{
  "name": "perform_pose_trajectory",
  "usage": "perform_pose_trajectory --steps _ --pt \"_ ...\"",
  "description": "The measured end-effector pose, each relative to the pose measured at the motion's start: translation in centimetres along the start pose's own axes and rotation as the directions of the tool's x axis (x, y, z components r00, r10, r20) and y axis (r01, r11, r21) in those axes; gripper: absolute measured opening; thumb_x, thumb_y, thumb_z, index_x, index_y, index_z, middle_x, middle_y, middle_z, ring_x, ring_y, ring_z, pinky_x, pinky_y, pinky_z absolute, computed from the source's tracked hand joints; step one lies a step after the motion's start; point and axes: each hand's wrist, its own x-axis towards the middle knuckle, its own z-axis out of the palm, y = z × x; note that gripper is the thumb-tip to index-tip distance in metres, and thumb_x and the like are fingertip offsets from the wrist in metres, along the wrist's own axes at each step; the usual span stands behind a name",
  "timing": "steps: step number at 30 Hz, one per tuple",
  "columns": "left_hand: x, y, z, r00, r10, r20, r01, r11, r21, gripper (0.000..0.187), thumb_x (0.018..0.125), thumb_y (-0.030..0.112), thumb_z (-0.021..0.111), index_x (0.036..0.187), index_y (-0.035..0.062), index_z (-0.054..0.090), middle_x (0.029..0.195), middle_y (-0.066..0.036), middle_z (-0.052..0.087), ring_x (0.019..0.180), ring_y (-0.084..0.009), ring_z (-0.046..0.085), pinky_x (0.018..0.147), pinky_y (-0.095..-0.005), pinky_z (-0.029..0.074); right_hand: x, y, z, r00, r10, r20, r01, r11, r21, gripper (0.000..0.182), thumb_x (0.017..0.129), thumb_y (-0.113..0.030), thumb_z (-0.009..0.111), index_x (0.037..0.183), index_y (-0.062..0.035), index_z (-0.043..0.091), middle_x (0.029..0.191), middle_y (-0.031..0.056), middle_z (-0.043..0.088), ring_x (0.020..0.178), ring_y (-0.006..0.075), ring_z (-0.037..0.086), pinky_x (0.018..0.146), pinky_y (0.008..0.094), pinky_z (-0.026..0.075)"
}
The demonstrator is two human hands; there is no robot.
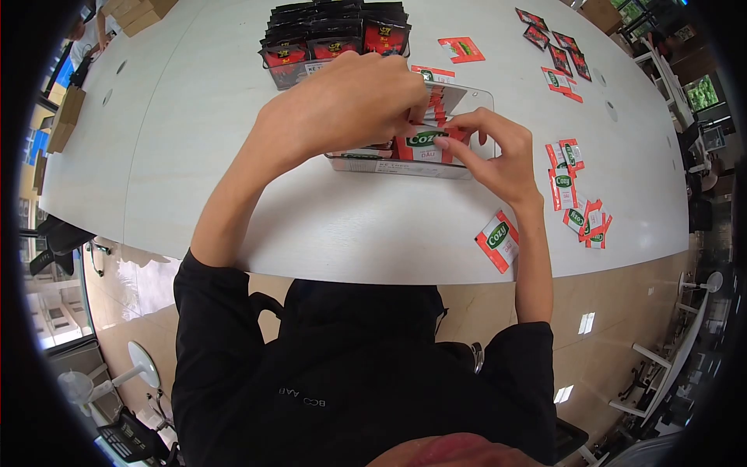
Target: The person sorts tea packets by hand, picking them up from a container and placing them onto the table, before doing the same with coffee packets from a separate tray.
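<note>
A red and white Cozy tea sachet [424, 152] stands upright at the front of a clear plastic bin [424, 168] that holds a row of similar sachets. My right hand [502, 152] pinches this sachet's right edge between thumb and fingers. From the left, my left hand [354, 97] arches over the bin, its fingers curled down by the sachet's top left. Those fingertips are partly hidden, so what they grip cannot be made out. Near the table's front edge, beside my right forearm, lies a loose Cozy sachet [498, 242].
Behind my left hand stands a second bin packed with black and red coffee sachets [334, 35]. Loose Cozy sachets [563, 189] and several coffee sachets [559, 58] lie scattered on the right of the white table [194, 117]. Cardboard boxes [140, 14] and another person [89, 39] are at the far left.
</note>
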Motion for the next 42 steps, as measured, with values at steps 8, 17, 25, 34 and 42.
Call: perform_pose_trajectory --steps 8,17,25,34,42 --pt "0.0 -0.3 0.6 0.997 0.027 -0.069 -0.027 1.000 -0.010 0.011 0.081 0.008 0.074 0.090 0.0047 0.068 0.091 -0.007 0.070 0.090 -0.0265 0.068 0.077 -0.0403 0.052 0.1 -0.4 0.1 0.999 0.040 0.037 -0.044 0.993 0.110 0.014 0.079 -0.006 0.082 0.089 -0.0010 0.073 0.082 0.0070 0.074 0.072 0.0161 0.068 0.068 0.0287 0.054" --pt "0.0 -0.2 0.9 0.989 0.070 -0.127 -0.071 0.998 0.003 0.019 0.079 0.004 0.076 0.093 0.0071 0.064 0.086 -0.007 0.069 0.087 -0.0249 0.067 0.072 -0.0376 0.051 0.1 0.5 -0.5 0.989 -0.051 0.142 0.057 0.997 -0.043 0.010 0.078 -0.004 0.081 0.086 -0.0048 0.075 0.076 0.0051 0.070 0.065 0.0153 0.062 0.063 0.0300 0.048" --pt "0.1 -0.2 1.1 0.971 0.133 -0.198 -0.146 0.988 -0.053 0.043 0.077 0.003 0.077 0.118 0.0098 0.065 0.089 -0.006 0.070 0.091 -0.0253 0.066 0.076 -0.0386 0.053 0.2 -0.3 -0.5 0.994 -0.072 0.079 0.070 0.997 0.036 0.017 0.079 -0.003 0.078 0.095 -0.0066 0.077 0.083 0.0049 0.074 0.068 0.0158 0.064 0.066 0.0299 0.051" --pt "0.0 0.0 1.5 0.985 0.101 -0.140 -0.104 0.994 -0.017 0.053 0.076 0.006 0.080 0.126 0.0092 0.064 0.087 -0.006 0.070 0.089 -0.0260 0.064 0.073 -0.0400 0.051 0.0 0.2 -0.4 0.994 -0.030 0.109 0.018 0.994 0.108 0.013 0.077 -0.002 0.081 0.088 -0.0038 0.076 0.081 0.0055 0.074 0.071 0.0164 0.069 0.067 0.0286 0.053" --pt "0.3 0.2 1.6 0.981 0.109 -0.158 -0.119 0.991 -0.058 0.047 0.076 0.002 0.077 0.122 0.0054 0.063 0.082 -0.008 0.073 0.084 -0.0272 0.069 0.070 -0.0409 0.051 0.0 0.3 -0.4 0.994 -0.011 0.112 -0.007 0.988 0.154 0.016 0.078 0.000 0.080 0.092 -0.0034 0.076 0.086 0.0067 0.076 0.075 0.0178 0.073 0.070 0.0286 0.056"
